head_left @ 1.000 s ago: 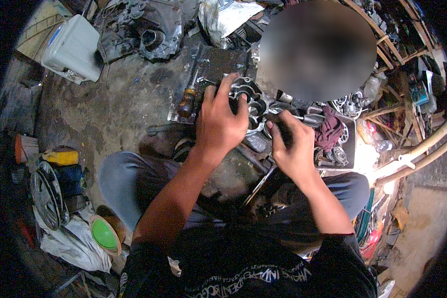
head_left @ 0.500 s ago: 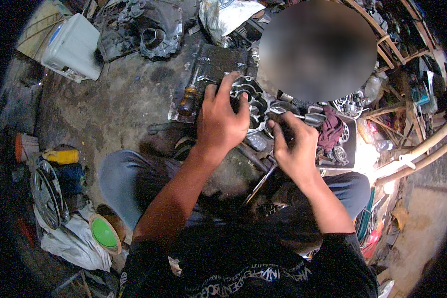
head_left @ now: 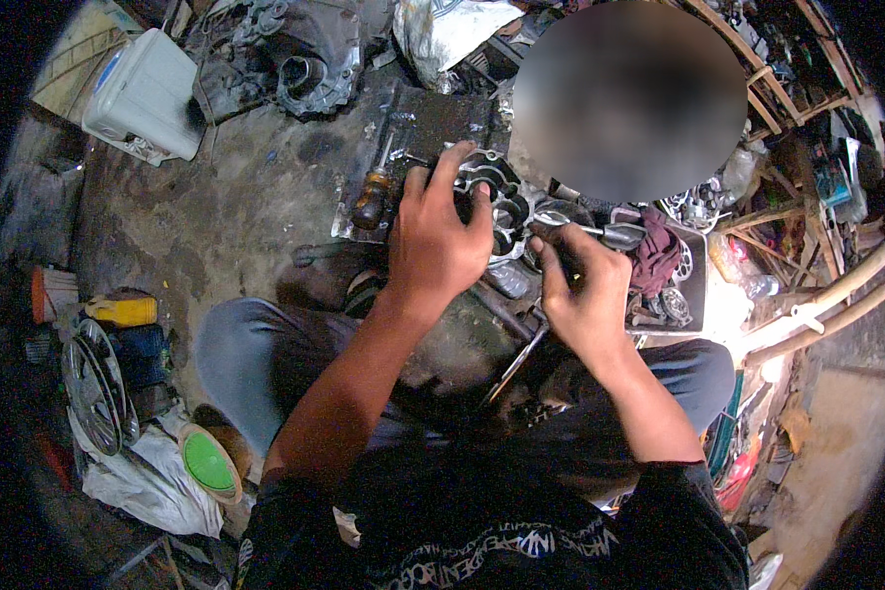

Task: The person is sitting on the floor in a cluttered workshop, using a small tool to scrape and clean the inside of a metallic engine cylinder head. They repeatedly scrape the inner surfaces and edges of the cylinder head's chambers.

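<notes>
In front of me is a grey metal casting [head_left: 502, 180] with several round openings, tilted up over a dark tray. My left hand [head_left: 436, 239] grips its left side, fingers over the top edge and thumb on the near face. At the casting's lower right edge, my right hand [head_left: 582, 283] has its thumb and index finger closed together; what lies between them is too small or hidden to name. Shiny metal pieces [head_left: 621, 235] show just beyond its knuckles. A screwdriver [head_left: 372, 202] with an amber handle lies on the tray [head_left: 442, 116], left of my left hand.
A grey bin [head_left: 697, 307] with metal parts and a maroon rag [head_left: 656, 258] stands at the right. Beyond lie a large gear housing [head_left: 329, 59] and a white container [head_left: 147, 98]. A metal rod [head_left: 513, 364] slants between my knees. Another person is blurred at the far right.
</notes>
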